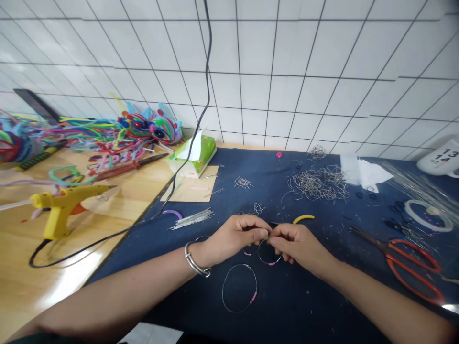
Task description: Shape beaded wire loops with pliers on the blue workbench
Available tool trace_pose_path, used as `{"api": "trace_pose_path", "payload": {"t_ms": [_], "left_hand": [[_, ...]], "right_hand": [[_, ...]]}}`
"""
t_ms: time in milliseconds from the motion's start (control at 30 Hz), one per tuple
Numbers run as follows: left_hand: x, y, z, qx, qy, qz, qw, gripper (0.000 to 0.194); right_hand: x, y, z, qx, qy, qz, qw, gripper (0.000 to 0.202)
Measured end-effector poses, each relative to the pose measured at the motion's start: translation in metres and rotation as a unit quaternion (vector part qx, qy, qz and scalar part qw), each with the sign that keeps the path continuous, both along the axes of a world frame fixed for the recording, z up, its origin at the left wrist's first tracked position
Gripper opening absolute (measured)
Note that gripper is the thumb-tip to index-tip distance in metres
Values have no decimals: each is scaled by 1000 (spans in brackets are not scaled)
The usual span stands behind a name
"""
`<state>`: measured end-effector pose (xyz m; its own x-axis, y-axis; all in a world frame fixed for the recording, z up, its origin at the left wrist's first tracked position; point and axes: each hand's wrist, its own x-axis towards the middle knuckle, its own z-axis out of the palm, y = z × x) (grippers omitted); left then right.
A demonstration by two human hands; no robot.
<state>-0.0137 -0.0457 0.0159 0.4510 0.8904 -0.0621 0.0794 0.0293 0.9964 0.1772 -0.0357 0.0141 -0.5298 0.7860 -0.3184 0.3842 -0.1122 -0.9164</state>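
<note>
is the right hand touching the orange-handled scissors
Apart. The head view shows dark blue cloth between the right hand and the orange-handled scissors.

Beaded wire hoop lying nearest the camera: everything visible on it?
The wire hoop is a thin, silvery, roughly round loop, apparently metal, with pink beads bunched at its near right. It lies on the dark blue surface, touched by neither left hand nor right hand. How its ends join is too small to tell.

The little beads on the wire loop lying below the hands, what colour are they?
The beads are pink, seen best in the head view.
</note>
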Motion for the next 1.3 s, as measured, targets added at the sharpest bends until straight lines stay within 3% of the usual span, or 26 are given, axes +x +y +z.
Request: {"api": "trace_pose_path", "payload": {"t_ms": [267, 433, 767, 967, 1300], "left_hand": [[2, 0, 2, -66, -61, -37, 995, 12], [2, -1, 3, -72, -66, -65, 993, 12], [3, -4, 1, -78, -75, 29, 994, 22], [9, -15, 1, -170, -61, -27, 983, 26], [14, -19, -2, -183, -45, -22, 982, 24]], "right_hand": [[-6, -7, 3, 124, -29, 17, 992, 18], [-11, -10, 5, 141, -41, 16, 989, 18], [5, -1, 9, 191, -41, -66, 978, 16], [9, 0, 13, 251, -48, -103, 961, 16], [5, -3, 8, 291, -56, -106, 949, 15]]}}
